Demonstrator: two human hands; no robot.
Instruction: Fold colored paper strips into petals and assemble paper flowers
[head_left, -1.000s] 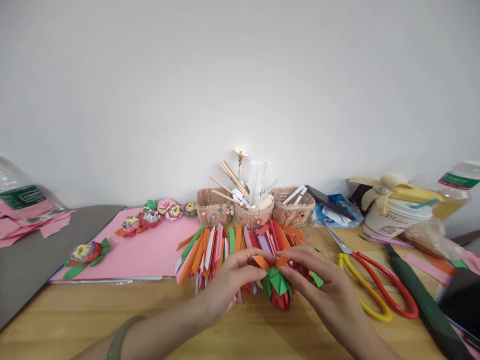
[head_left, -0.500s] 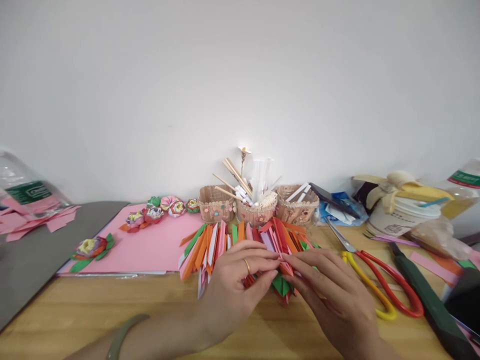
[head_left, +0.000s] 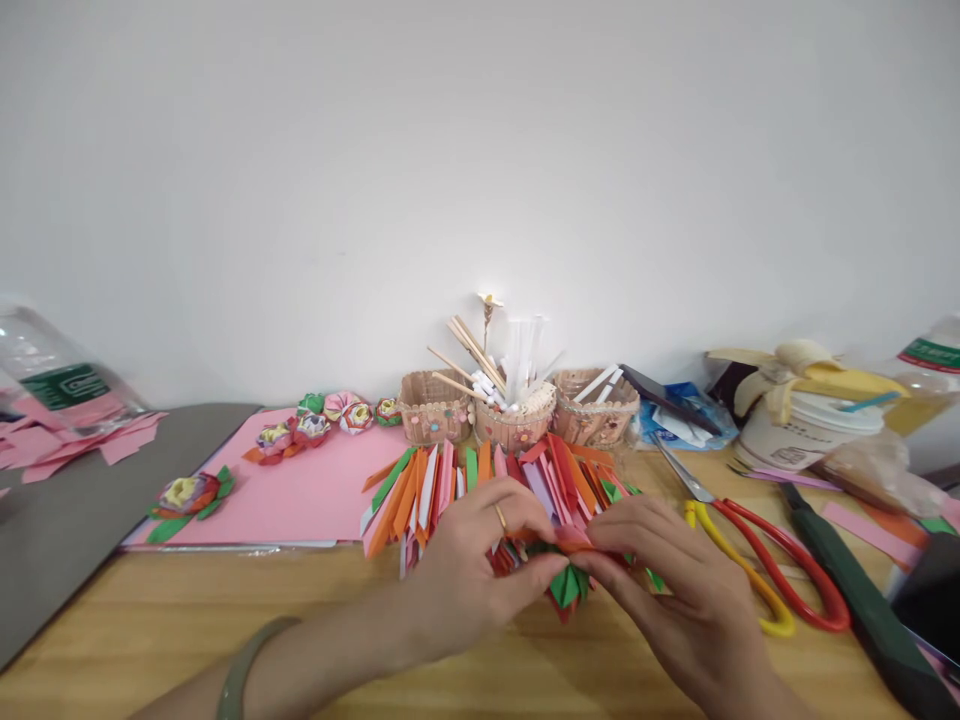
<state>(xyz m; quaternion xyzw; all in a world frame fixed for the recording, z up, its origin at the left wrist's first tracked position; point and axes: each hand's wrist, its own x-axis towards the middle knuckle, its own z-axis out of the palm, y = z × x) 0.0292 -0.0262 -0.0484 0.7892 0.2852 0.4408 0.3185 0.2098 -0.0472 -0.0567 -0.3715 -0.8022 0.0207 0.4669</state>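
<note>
Both my hands meet over the table, working at a layered paper flower (head_left: 568, 586) with green, red and orange folded pieces. My left hand (head_left: 487, 560) pinches its left side between thumb and fingers. From the right, my right hand (head_left: 667, 575) pinches the same flower, thumb below and fingers on top. An orange-red petal shows between the fingertips; the rest of the flower is partly hidden by my fingers. Just behind the hands lie many folded paper strips (head_left: 409, 500) in orange, green, pink, white and red.
Three small decorated baskets (head_left: 435, 408) stand by the wall with sticks and white tubes. Finished paper flowers (head_left: 187, 497) lie on pink sheets (head_left: 322, 500) at left. Scissors (head_left: 750, 550), a dark green tool (head_left: 862, 590) and a lidded cup (head_left: 810, 430) are at right; a plastic bottle (head_left: 67, 375) lies far left.
My fingers have shifted on the flower, the fingertips now curled more and the hands tipped. An orange-red petal shows more between them. The view has moved slightly.
</note>
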